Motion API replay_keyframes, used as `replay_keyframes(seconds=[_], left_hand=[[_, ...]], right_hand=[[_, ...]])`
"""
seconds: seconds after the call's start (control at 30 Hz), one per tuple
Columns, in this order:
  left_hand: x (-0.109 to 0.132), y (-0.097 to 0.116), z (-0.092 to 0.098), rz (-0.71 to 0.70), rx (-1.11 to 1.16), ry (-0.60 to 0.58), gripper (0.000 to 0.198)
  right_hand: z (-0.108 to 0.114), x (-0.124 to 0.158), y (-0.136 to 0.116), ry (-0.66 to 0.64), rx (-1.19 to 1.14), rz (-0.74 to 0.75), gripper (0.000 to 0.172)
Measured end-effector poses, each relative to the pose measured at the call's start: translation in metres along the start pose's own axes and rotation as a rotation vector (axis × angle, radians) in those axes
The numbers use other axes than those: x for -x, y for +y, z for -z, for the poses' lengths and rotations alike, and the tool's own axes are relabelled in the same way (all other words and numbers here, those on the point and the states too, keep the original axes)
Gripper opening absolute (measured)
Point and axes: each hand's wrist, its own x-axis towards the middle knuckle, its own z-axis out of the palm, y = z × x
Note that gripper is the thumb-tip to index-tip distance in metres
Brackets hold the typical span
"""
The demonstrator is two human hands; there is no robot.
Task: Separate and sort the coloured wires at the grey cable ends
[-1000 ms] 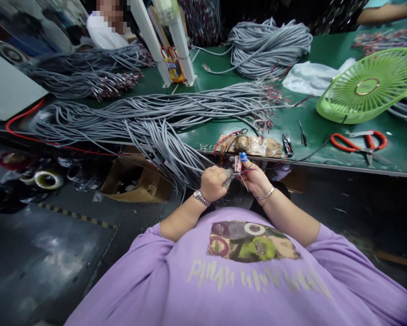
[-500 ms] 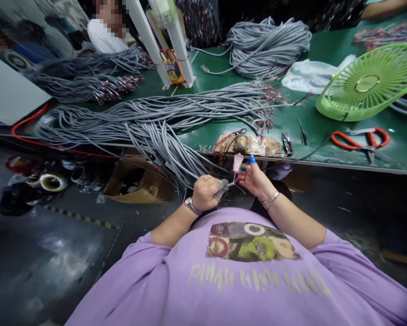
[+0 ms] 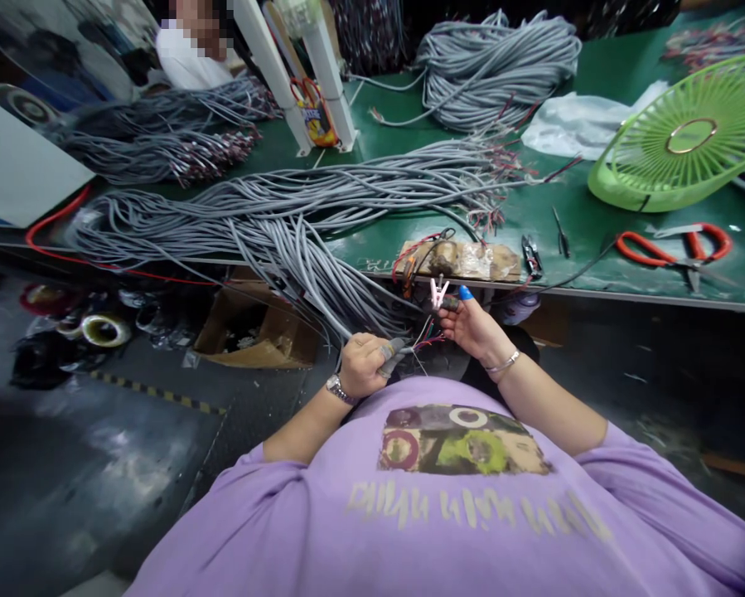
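My left hand (image 3: 363, 362) is closed around the end of a grey cable (image 3: 322, 290) that runs up into the big bundle hanging off the green table (image 3: 534, 224). Thin coloured wires (image 3: 423, 338) fan out of that cable end toward my right hand (image 3: 471, 325). My right hand, with a blue cap on one fingertip, pinches a small pink clip (image 3: 437, 292) just below the table edge. A taped wooden block (image 3: 462, 261) with red and black leads lies on the table edge right above the clip.
Red-handled scissors (image 3: 674, 247), small black cutters (image 3: 530, 253) and a green fan (image 3: 683, 141) lie on the right of the table. More grey cable coils (image 3: 496, 70) sit at the back. A cardboard box (image 3: 248, 332) and tape rolls (image 3: 102, 330) are on the floor left. Another person (image 3: 189, 50) sits beyond.
My hands have drawn apart: the left moved down and left with the cable end, the right rose toward the table edge with the pink clip. The coloured wires now show between them.
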Motion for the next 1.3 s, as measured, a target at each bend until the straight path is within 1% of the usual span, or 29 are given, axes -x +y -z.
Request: replay_keyframes(seconds=[0.13, 0.2, 0.23, 0.27, 0.3, 0.33, 0.37, 0.4, 0.43, 0.47, 0.5, 0.53, 0.57, 0.6, 0.63, 0.67, 0.7, 0.73, 0.77, 0.83, 0.9, 0.97, 1.03, 1.07, 1.13, 1.2, 1.3], left_hand=[[0.015, -0.009, -0.015, 0.049, -0.04, -0.091, 0.014], [0.021, -0.014, -0.02, 0.095, -0.063, -0.123, 0.016], [0.023, -0.016, -0.021, 0.132, -0.077, -0.167, 0.017], [0.024, -0.018, -0.022, 0.174, -0.092, -0.248, 0.017], [0.023, -0.021, -0.022, 0.213, -0.101, -0.366, 0.017], [0.022, -0.023, -0.022, 0.246, -0.094, -0.512, 0.017], [0.019, -0.026, -0.02, 0.275, -0.063, -0.659, 0.017], [0.015, -0.029, -0.018, 0.302, -0.001, -0.778, 0.018], [0.009, -0.032, -0.015, 0.329, 0.091, -0.851, 0.02], [0.003, -0.035, -0.011, 0.361, 0.202, -0.859, 0.023], [-0.006, -0.039, -0.006, 0.398, 0.307, -0.81, 0.026], [-0.015, -0.043, -0.001, 0.434, 0.388, -0.722, 0.029], [-0.027, -0.048, 0.005, 0.467, 0.426, -0.612, 0.031], [-0.04, -0.054, 0.01, 0.488, 0.409, -0.508, 0.032], [-0.054, -0.061, 0.015, 0.491, 0.347, -0.429, 0.032], [-0.07, -0.07, 0.02, 0.477, 0.251, -0.382, 0.031], [-0.086, -0.08, 0.023, 0.46, 0.122, -0.361, 0.03], [-0.102, -0.091, 0.024, 0.45, -0.011, -0.359, 0.029], [-0.117, -0.103, 0.024, 0.437, -0.131, -0.39, 0.029], [-0.145, -0.127, 0.019, 0.436, -0.333, -0.486, 0.033], [-0.167, -0.149, 0.01, 0.515, -0.474, -0.588, 0.038], [-0.182, -0.166, -0.002, 0.662, -0.531, -0.682, 0.046], [-0.191, -0.178, -0.013, 0.746, -0.541, -0.715, 0.054], [-0.193, -0.183, -0.018, 0.76, -0.542, -0.713, 0.059], [-0.195, -0.191, -0.025, 0.746, -0.543, -0.691, 0.065], [-0.195, -0.197, -0.028, 0.729, -0.512, -0.69, 0.065], [-0.194, -0.204, -0.025, 0.691, -0.408, -0.754, 0.061]], right_hand=[[0.002, -0.001, 0.001, 0.049, -0.014, -0.007, 0.037], [0.004, 0.0, 0.001, 0.065, 0.012, 0.014, 0.035], [0.006, 0.0, 0.002, 0.068, 0.039, 0.037, 0.035], [0.006, 0.002, 0.001, 0.071, 0.08, 0.07, 0.035], [0.007, 0.004, 0.001, 0.076, 0.14, 0.119, 0.035], [0.007, 0.007, -0.001, 0.076, 0.223, 0.183, 0.035], [0.007, 0.011, -0.003, 0.07, 0.329, 0.263, 0.036], [0.006, 0.016, -0.007, 0.054, 0.455, 0.361, 0.035], [0.006, 0.021, -0.012, 0.017, 0.595, 0.463, 0.033], [0.006, 0.026, -0.019, -0.013, 0.718, 0.571, 0.03], [0.006, 0.03, -0.028, -0.021, 0.817, 0.678, 0.027], [0.007, 0.033, -0.038, -0.005, 0.901, 0.784, 0.025], [0.009, 0.034, -0.049, 0.044, 0.968, 0.897, 0.023], [0.013, 0.033, -0.061, 0.131, 1.024, 1.019, 0.022], [0.017, 0.03, -0.072, 0.216, 1.089, 1.109, 0.022], [0.022, 0.026, -0.084, 0.309, 1.149, 1.186, 0.023], [0.028, 0.019, -0.094, 0.339, 1.225, 1.202, 0.024], [0.033, 0.013, -0.102, 0.397, 1.236, 1.221, 0.024], [0.039, 0.006, -0.108, 0.419, 1.255, 1.204, 0.026], [0.048, -0.006, -0.114, 0.441, 1.325, 1.15, 0.027], [0.053, -0.012, -0.114, 0.481, 1.415, 1.115, 0.028], [0.053, -0.013, -0.111, 0.524, 1.496, 1.1, 0.031], [0.051, -0.011, -0.108, 0.548, 1.536, 1.104, 0.035], [0.049, -0.01, -0.107, 0.55, 1.538, 1.112, 0.036], [0.048, -0.009, -0.106, 0.55, 1.54, 1.124, 0.036], [0.047, -0.009, -0.105, 0.554, 1.545, 1.134, 0.036], [0.047, -0.01, -0.104, 0.559, 1.558, 1.158, 0.034]])
